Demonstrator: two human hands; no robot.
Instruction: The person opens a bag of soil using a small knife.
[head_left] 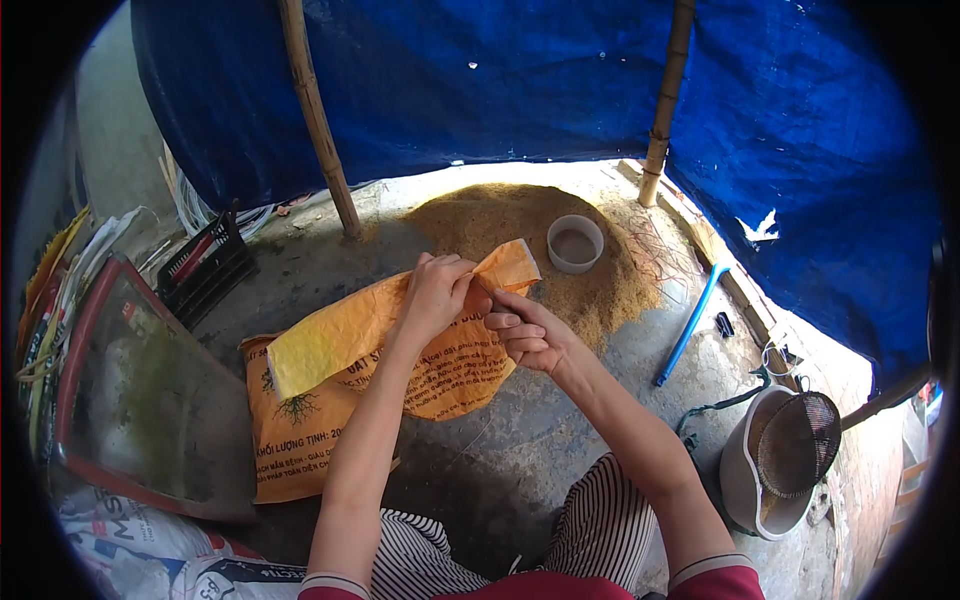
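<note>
An orange printed sack (290,440) lies on the concrete floor, its upper part folded over and showing a yellowish side. My left hand (435,295) is closed on the gathered top of the sack, close to its bunched corner (510,265). Beside it, my right hand (530,330) has curled fingers and its thumb pressed by the same gathered spot. Whether a small dark item sits in the right fingers, I cannot make out. Just beyond the hands, a pale round tub (575,245) rests on a brown grainy heap (480,215).
Blue tarpaulin (480,80) hangs behind, with bamboo poles (320,120) in front. At left are a framed panel (150,400) and a black crate (205,270). To the right lie a blue tube (692,325) and a white bucket (740,480) with a mesh sieve (800,445).
</note>
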